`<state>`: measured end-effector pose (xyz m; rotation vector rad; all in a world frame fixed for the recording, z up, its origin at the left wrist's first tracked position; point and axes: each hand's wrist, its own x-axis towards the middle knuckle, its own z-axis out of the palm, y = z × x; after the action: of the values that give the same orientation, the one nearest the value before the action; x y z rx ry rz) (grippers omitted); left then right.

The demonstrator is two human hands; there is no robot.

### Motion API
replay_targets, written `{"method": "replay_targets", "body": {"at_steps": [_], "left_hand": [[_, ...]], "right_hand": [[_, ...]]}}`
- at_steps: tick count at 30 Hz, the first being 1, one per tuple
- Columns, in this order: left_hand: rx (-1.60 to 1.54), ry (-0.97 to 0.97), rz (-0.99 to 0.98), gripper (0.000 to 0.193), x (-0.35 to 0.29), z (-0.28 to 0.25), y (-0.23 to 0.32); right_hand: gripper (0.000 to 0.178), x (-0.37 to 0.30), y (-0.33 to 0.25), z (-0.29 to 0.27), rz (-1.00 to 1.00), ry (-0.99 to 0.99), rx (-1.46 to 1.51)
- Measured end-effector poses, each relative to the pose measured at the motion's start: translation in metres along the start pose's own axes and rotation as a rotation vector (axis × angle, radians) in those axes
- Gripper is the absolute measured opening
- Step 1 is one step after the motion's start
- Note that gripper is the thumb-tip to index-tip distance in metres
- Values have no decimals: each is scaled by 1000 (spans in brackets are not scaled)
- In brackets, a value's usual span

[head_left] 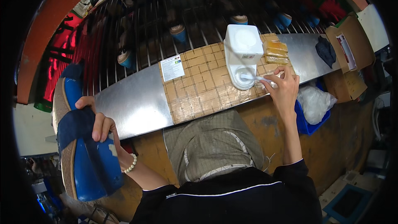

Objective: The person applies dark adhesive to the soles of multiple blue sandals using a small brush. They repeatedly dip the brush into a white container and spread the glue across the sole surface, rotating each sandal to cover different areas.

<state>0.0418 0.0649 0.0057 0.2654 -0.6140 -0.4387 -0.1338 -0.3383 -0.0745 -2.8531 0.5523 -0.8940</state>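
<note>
On the left, my left hand (101,124) is closed round the navy strap (76,125) of a sandal. The sandal has a tan sole edge (67,157) and sits on a blue shoe last (97,174), tilted upright. My right hand (287,87) pinches a slim white brush (256,77) between thumb and fingers. Its tip dips into the round cup at the front of a white plastic dispenser (244,43), and the bristles cannot be made out. A wrapped stack of yellowish blocks (275,52) lies just beyond my right hand.
The dispenser stands on a patterned brown sheet (199,81) over a metal bench (137,110). Behind run dark conveyor rods carrying several blue lasts (178,34). To the right are a dark cloth (326,52), an open carton (354,43) and a blue bin (306,123) holding a plastic bag.
</note>
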Motion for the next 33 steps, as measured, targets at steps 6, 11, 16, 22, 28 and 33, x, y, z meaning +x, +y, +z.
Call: {"method": "replay_targets", "body": {"at_steps": [6, 11, 16, 22, 28, 33], "left_hand": [[248, -229, 65, 46, 6, 6, 9], [138, -387, -119, 34, 19, 6, 29], [215, -461, -288, 19, 22, -5, 39], [202, -27, -22, 56, -22, -11, -14], [481, 317, -1, 76, -36, 7, -74], [612, 244, -170, 95, -29, 12, -98]], "right_hand": [[17, -2, -1, -2, 42, -7, -7], [17, -3, -5, -3, 76, 45, -10], [15, -19, -4, -1, 160, 95, 18], [23, -35, -3, 12, 449, 12, 184], [18, 6, -18, -15, 394, 50, 838], [29, 39, -99, -70, -149, 73, 865]]}}
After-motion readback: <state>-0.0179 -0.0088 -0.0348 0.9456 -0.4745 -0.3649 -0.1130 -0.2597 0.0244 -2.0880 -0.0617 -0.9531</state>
